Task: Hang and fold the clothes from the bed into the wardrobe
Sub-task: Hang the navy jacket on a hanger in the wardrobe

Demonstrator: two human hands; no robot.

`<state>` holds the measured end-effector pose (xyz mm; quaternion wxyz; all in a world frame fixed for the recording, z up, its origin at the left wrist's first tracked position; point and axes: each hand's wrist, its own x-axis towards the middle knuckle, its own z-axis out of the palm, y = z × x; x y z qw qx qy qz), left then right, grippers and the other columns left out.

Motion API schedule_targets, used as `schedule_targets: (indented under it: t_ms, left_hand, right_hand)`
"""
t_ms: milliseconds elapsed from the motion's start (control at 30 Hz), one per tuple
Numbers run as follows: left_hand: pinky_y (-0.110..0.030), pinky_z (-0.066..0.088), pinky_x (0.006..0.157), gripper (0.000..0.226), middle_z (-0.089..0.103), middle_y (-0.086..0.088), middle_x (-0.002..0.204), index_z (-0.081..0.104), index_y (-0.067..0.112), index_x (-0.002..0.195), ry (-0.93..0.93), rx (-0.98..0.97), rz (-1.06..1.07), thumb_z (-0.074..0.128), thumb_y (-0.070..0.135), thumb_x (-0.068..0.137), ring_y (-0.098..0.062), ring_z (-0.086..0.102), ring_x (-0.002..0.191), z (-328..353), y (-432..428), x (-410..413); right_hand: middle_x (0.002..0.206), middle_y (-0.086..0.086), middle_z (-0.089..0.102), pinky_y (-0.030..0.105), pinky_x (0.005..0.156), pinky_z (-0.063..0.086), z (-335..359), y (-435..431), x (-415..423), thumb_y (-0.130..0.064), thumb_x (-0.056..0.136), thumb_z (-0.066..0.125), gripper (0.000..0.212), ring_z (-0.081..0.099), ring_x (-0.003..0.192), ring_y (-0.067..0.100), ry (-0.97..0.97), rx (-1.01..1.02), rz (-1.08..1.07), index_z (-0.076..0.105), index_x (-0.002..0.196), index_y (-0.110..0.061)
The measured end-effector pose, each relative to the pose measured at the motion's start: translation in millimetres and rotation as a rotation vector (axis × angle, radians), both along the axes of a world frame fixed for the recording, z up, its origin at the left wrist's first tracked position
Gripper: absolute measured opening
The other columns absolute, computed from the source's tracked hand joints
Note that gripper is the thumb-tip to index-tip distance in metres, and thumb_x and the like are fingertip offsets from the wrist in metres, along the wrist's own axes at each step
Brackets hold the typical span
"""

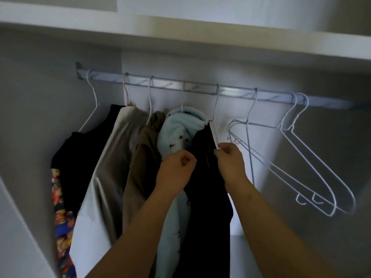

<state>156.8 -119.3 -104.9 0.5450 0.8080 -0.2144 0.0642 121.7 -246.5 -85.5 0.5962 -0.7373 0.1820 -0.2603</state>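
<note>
hanging from the wardrobe rail (200,88) on a white wire hanger (215,103), the dark garment (206,187) sits between the light blue fleece (174,133) on its left and the empty hangers (281,169) on its right. the left hand (176,167), fingers curled, pinches the garment's left edge; the right hand (230,159) pinches its right edge beside the hanger's wire arm. a brown garment (144,157), a pale garment (112,157) and a black garment (84,153) hang further left on the rail.
</note>
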Motion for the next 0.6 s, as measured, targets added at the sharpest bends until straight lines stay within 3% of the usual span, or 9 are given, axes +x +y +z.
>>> schedule_targets:
  t_ms: [133,300,400,433,500,600]
  left_hand:
    - [-0.001,0.040,0.059,0.021,0.057,0.015,0.074,0.057,0.032,0.074,0.152,-0.085,-0.026,0.057,0.020,0.090,0.002,0.052,0.070,-21.7,11.6,-49.2]
    - [-0.022,0.040,0.070,0.023,0.059,0.012,0.076,0.059,0.034,0.073,0.319,-0.048,-0.007,0.055,0.020,0.091,-0.007,0.055,0.074,-61.6,32.0,-101.9]
    - [-0.024,0.041,0.067,0.022,0.059,0.010,0.077,0.058,0.032,0.073,0.442,-0.014,0.002,0.056,0.020,0.091,-0.011,0.056,0.073,-83.0,46.5,-130.3]
    - [-0.021,0.042,0.064,0.021,0.058,0.010,0.076,0.058,0.030,0.073,0.475,0.004,0.005,0.056,0.020,0.091,-0.011,0.056,0.070,-89.7,50.9,-138.8]
    - [-0.013,0.043,0.055,0.017,0.059,0.009,0.075,0.060,0.025,0.076,0.535,0.026,0.004,0.056,0.018,0.091,-0.008,0.056,0.066,-100.6,59.6,-155.0]
    - [-0.005,0.040,0.046,0.010,0.057,0.006,0.074,0.060,0.015,0.083,0.605,0.053,-0.044,0.055,0.013,0.091,-0.008,0.054,0.062,-109.8,69.9,-172.8]
  right_hand:
    - [0.116,0.006,0.056,0.036,0.093,0.049,-26.4,19.8,-53.7,-0.011,0.091,0.053,0.028,0.058,0.103,0.022,0.031,0.103,0.070,0.051,0.119,-0.016]
    - [0.116,-0.001,0.054,0.030,0.096,0.046,-68.2,43.0,-113.4,-0.013,0.092,0.052,0.029,0.054,0.106,0.017,0.125,0.181,0.116,0.051,0.121,-0.019]
    - [0.115,0.004,0.056,0.034,0.098,0.045,-94.6,58.9,-143.6,-0.012,0.092,0.052,0.028,0.054,0.105,0.019,0.227,0.256,0.092,0.053,0.120,-0.013]
    - [0.111,0.006,0.057,0.035,0.096,0.046,-103.2,63.8,-153.7,-0.011,0.092,0.052,0.025,0.055,0.101,0.020,0.269,0.283,0.078,0.053,0.117,-0.012]
    - [0.093,0.005,0.058,0.030,0.077,0.049,-118.2,73.2,-174.5,-0.011,0.092,0.052,0.013,0.056,0.082,0.018,0.323,0.365,0.052,0.055,0.105,-0.012]
    - [0.072,0.001,0.053,0.020,0.057,0.042,-136.7,86.0,-202.6,-0.012,0.093,0.052,0.005,0.049,0.061,0.012,0.385,0.487,-0.020,0.054,0.088,-0.012]
